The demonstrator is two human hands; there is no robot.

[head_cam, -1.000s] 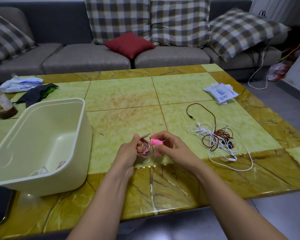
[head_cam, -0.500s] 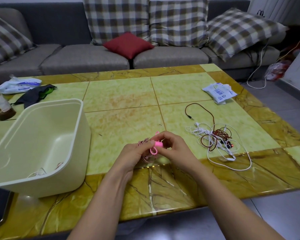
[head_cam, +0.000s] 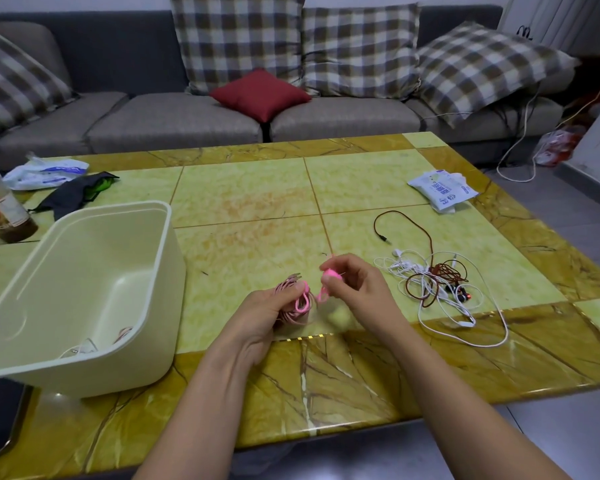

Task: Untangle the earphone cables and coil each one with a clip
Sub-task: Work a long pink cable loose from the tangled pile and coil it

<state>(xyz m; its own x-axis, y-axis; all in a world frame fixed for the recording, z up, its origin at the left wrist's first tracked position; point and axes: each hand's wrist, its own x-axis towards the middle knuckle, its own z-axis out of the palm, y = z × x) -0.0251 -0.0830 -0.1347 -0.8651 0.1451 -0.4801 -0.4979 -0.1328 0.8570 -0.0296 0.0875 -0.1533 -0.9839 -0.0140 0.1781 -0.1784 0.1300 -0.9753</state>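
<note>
Fingers (head_cam: 282, 300) of the left hand (head_cam: 267, 313) curl round a pink coil (head_cam: 297, 304) of earphone cable, thumb pressed on top, so the loops stay bunched just above the table (head_cam: 250, 188). Right hand (head_cam: 359, 289) fingers (head_cam: 343, 269) pinch a pink clip (head_cam: 331, 274) between thumb and forefinger. A small loop of the clip's strap hangs below it, just beside the coil. I cannot tell whether the strap already passes round the loops or only hangs next to them.

The step in hand looks like fastening: one cable is wound and the clip is being fitted to it. This cable seems nearly done, but the task as a whole is not. A tangle (head_cam: 433, 279) lies on the table to the right, near the right hand and apart from it. In it a white cable (head_cam: 492, 342) and a red cable (head_cam: 417, 220) are knotted together, with the red plug end trailing toward the sofa side. A cream bin (head_cam: 175, 289) stands to the left, and a few cable ends (head_cam: 84, 348) show at its bottom, probably sets already finished.

The next move calls for a firm left grip so the loops do not spring apart. Meanwhile the right hand has to bring the strap round the middle of the bundle and close the clip on it. The cable is thin and springy, so a slack thumb could let a loop slip out. Once clipped, the coil likely goes into the bin, and then the tangle needs separating.
</note>
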